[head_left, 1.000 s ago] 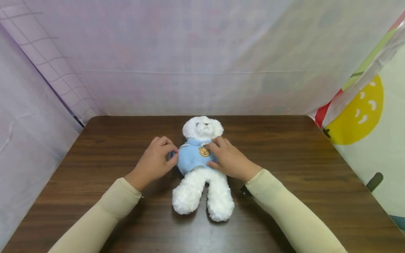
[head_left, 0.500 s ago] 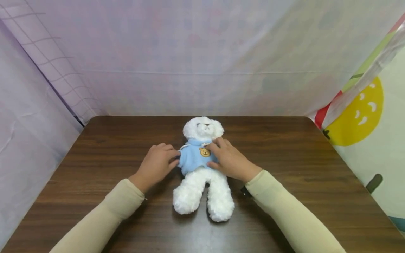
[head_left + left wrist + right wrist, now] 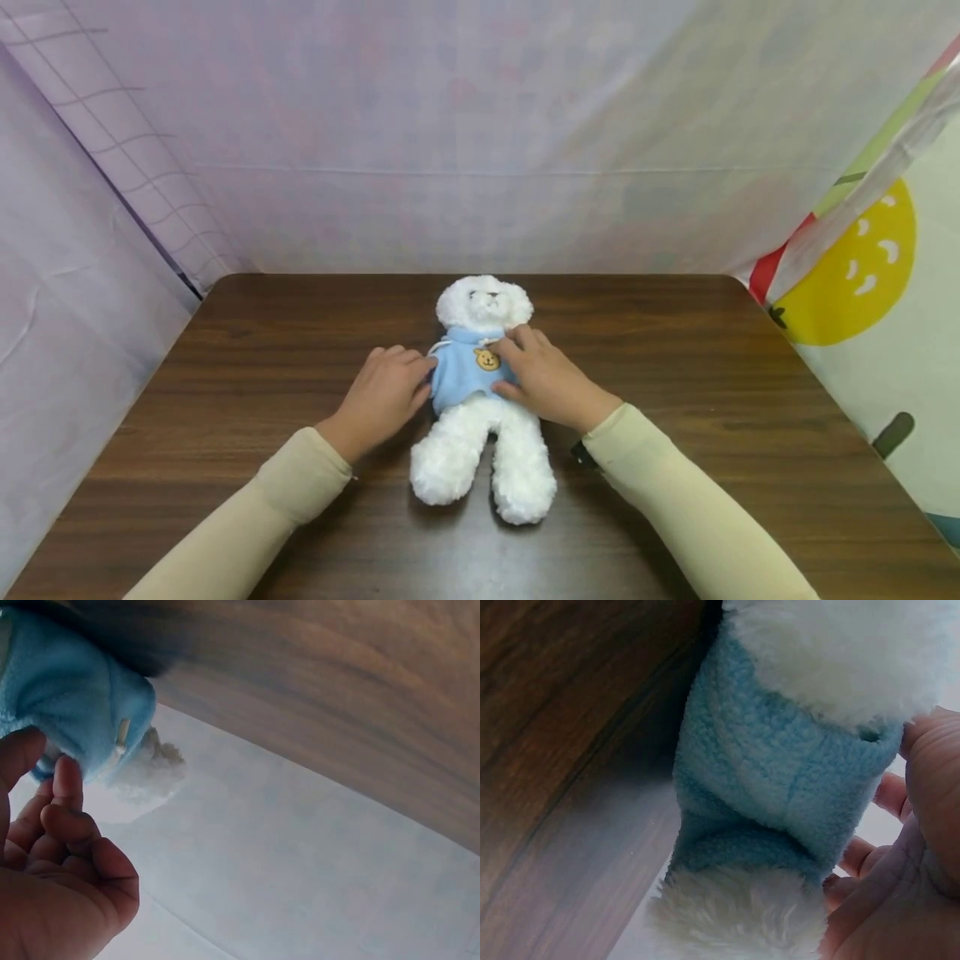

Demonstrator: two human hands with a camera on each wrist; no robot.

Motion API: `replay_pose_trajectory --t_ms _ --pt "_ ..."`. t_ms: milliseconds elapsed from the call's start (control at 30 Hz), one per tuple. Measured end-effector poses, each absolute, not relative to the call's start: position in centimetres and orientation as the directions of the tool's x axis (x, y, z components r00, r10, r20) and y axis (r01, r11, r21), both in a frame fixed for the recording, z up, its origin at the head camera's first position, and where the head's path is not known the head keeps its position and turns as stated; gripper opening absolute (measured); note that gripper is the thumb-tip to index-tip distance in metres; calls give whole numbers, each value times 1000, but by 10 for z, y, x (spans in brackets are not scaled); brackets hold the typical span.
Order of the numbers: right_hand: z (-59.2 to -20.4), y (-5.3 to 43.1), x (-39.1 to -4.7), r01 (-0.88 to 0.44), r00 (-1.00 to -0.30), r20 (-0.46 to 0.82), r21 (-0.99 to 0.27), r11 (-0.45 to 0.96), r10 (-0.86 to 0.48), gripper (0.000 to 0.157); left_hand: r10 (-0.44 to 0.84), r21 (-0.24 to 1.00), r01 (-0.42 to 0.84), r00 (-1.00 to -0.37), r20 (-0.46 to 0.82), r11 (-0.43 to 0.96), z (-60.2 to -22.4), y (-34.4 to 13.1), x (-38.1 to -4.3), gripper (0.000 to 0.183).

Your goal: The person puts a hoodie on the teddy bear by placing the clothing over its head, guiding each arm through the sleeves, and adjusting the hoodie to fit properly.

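A white plush bear [image 3: 486, 304] in a blue fleece shirt [image 3: 457, 371] lies on its back, head away from me, legs towards me. An orange bear-face patch [image 3: 487, 358] shows on the chest. At the shirt's left side, my left hand [image 3: 386, 396] pinches blue cloth between thumb and fingertips; the left wrist view shows its other fingers [image 3: 112, 874] curled beneath. My right hand [image 3: 551, 375] rests across the right side of the chest, its thumb on the lower shirt. In the right wrist view, its fingers [image 3: 891, 793] lie relaxed against the fleece [image 3: 795, 772].
The bear lies on a dark brown wooden table [image 3: 300, 325]. Pale fabric sheets [image 3: 450, 125] hang behind the table and at the left. On the right hangs a cloth printed with a yellow fruit [image 3: 847, 275].
My left hand has moved slightly right, pressing closer to the shirt's side, and the blue cloth there has been tucked in. My right hand has stayed in place on the chest.
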State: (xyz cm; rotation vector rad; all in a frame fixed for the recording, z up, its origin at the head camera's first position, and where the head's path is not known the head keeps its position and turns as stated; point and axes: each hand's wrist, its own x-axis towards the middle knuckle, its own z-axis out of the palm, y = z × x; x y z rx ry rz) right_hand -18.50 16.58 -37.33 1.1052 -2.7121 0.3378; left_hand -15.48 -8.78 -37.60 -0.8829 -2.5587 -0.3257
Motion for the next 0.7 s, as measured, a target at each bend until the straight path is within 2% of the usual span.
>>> replay_pose_trajectory --t_ms 200,367,567,700 --pt "-374 166 -184 -707 -702 259 -132 695 -664 50 534 84 620 -730 428 780 -372 -87 -155 8" --pt "-374 166 -184 -716 -690 270 -123 687 -671 49 546 56 621 -726 419 782 -372 -87 -156 7" --pt "-372 166 -184 -708 -700 253 -129 694 -668 48 517 59 589 -749 414 806 -376 -83 -156 11" --pt "-372 165 -183 -704 -706 238 -131 698 -667 49 504 63 583 -748 432 810 -378 -80 -158 7"
